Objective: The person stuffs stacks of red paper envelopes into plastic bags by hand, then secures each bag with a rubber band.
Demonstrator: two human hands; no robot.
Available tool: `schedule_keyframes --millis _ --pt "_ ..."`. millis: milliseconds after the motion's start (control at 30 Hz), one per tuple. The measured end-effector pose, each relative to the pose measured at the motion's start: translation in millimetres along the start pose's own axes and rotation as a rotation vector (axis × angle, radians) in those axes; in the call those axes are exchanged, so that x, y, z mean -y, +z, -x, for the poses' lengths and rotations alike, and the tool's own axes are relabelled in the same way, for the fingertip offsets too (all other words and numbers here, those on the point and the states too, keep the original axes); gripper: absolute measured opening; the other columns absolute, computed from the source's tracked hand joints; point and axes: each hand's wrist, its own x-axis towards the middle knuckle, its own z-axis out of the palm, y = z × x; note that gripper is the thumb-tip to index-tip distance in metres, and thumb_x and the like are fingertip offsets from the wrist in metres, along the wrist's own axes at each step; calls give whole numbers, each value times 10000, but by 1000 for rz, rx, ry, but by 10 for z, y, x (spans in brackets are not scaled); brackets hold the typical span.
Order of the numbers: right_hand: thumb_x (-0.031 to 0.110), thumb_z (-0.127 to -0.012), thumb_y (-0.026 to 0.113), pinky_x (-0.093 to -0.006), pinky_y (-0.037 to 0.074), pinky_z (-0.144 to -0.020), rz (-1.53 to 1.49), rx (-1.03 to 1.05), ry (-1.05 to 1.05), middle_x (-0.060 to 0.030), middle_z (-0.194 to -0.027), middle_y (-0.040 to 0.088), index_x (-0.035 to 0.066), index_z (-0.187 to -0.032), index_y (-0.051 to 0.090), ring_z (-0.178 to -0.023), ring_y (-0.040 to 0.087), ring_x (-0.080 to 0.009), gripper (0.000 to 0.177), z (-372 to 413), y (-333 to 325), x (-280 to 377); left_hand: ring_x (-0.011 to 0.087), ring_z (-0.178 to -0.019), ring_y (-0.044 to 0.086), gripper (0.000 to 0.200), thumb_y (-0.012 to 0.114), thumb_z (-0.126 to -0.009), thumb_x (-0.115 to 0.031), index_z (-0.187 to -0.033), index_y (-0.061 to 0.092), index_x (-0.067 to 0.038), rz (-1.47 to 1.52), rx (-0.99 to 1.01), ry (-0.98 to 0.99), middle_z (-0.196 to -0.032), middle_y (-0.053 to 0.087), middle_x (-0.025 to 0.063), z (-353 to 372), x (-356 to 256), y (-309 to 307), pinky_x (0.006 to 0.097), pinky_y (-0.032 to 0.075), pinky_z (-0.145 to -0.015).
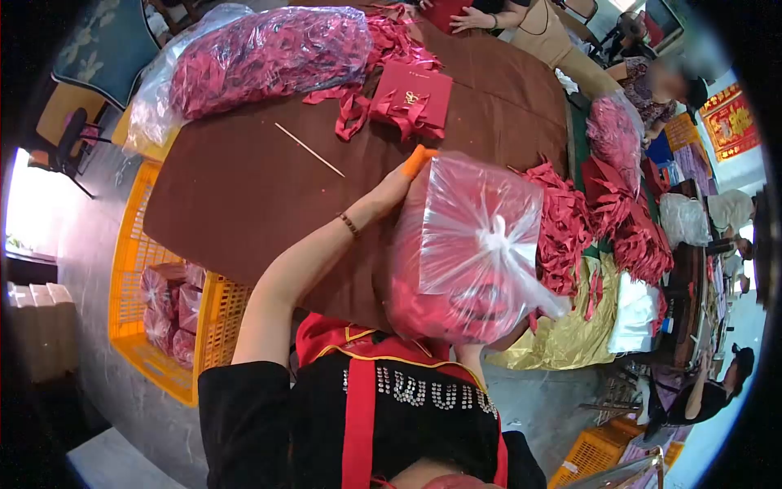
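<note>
A clear plastic bag [481, 244] full of red items hangs in front of my chest, its gathered neck tied off in a whitish knot facing me. My left hand [418, 161], with orange covers on its fingers, grips the bag's far left edge; some fingertips are hidden behind it. Only a bit of my right forearm shows below the bag, and the hand itself is hidden. Just beyond my left hand, a red gift bag [413, 98] with gold print and ribbon lies on the brown-covered table [244, 196].
A thin stick [309, 150] lies on the table. A large clear sack of red ribbons [273, 61] rests at the far left. Red ribbon bundles [562, 220] lie to the right. A yellow crate [130, 326] with wrapped packs stands at left. Other people are around the table.
</note>
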Motion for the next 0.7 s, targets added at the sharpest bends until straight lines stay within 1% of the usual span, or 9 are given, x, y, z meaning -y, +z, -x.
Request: schedule_keyframes --millis 100,167,300,433,500,533,567,633,700 --pt "271 -689 635 -453 279 -952 15 -105 122 -191 -1147 431 -7 -1249 314 -1077 410 -318 703 -358 20 -27 120 -1108 415 571 264 -913 -463 -1259 385 -25 -49 -122 94 -1207 470 28 -173 131 -9 272 309 -949" --pt "250 -733 602 -437 343 -902 -697 -359 342 -185 -1120 436 -46 -1209 348 -1038 434 -304 614 -540 32 -377 108 -1098 414 575 285 -907 -473 -1259 390 -31 -9 -188 63 -1183 478 14 -234 112 18 258 301 -948" --pt "325 -768 519 -473 328 -919 -1020 -245 395 -175 -1193 391 13 -1248 327 -1097 384 -322 604 -576 -287 -637 75 -982 461 597 281 -884 -534 -1173 482 -52 -47 -131 98 -1095 517 -14 -274 169 49 225 348 -868" --pt "425 -813 410 -522 308 -941 -1468 -78 493 -163 -1290 331 92 -1301 298 -1176 317 -345 601 -461 -518 -796 50 -819 462 562 271 -886 -537 -827 567 -63 -119 86 374 -870 550 -11 -421 140 -189 194 346 -721" --pt "476 -836 355 -546 298 -952 -1692 6 551 -157 -1339 301 131 -1327 284 -1216 283 -357 604 -420 -600 -746 65 -734 450 487 331 -903 -463 -752 558 -60 10 -54 296 -770 528 -7 -435 150 -42 201 339 -684" --pt "499 -822 368 -566 333 -912 -1562 -177 960 -122 -1340 313 164 -1338 258 -1203 308 -361 626 -426 -632 -659 67 -701 455 467 339 -907 -430 -728 567 -63 -15 -159 382 -733 528 -18 -553 264 5 209 347 -659" --pt "499 -822 368 -566 333 -912 -1556 -189 971 -122 -1340 313 164 -1338 258 -1203 308 -361 626 -309 -554 -830 70 -668 459 452 346 -910 -396 -704 577 -66 -41 -262 468 -696 528 -28 -638 341 35 218 355 -635" --pt "466 -666 639 -447 216 -1019 -513 -316 461 -212 -1308 314 11 -1273 342 -1237 251 -343 815 -57 -312 -1274 64 -585 403 286 454 -885 -267 -733 537 -40 -48 -434 510 -649 474 -22 -670 297 51 206 331 -548" --pt "486 -656 644 -445 230 -1014 -474 -335 434 -188 -1351 245 25 -1327 225 -1239 249 -331 915 201 -268 -1428 52 -605 411 280 459 -882 -261 -735 531 -34 69 -548 463 -683 493 -12 -708 227 23 209 323 -521"
